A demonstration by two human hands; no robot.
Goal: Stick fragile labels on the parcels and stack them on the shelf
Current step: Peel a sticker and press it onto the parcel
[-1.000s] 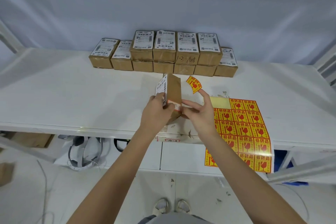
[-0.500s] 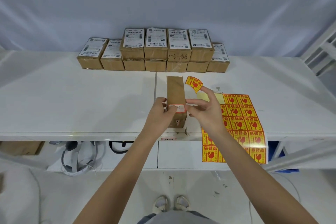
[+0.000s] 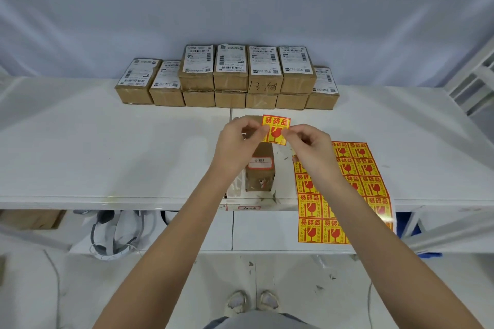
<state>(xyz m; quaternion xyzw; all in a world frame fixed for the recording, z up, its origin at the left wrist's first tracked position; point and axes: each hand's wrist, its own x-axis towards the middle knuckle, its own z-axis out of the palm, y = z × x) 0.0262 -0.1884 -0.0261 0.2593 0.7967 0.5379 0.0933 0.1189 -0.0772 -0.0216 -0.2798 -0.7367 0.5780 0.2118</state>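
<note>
White worktop [image 3: 107, 147] carries your parcel [image 3: 260, 165], lying flat at the front edge. Your left hand [image 3: 238, 145] and right hand [image 3: 311, 149], both arms outstretched, pinch opposite edges of one fragile label [image 3: 276, 129] above it.

bright, even, soft light

no hard shadows; faint glare along the white table [image 3: 112, 199] front edge. wide-angle bending curves the table's edges and the frame's sides; the backdrop [image 3: 240, 2] looks softly blurred.

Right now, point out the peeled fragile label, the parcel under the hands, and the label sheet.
fragile label [image 3: 276, 125]: head view, on its upper yellow part.
parcel [image 3: 260, 176]: head view, on its brown near end.
label sheet [image 3: 359, 165]: head view, on a sticker in its upper right.
</note>
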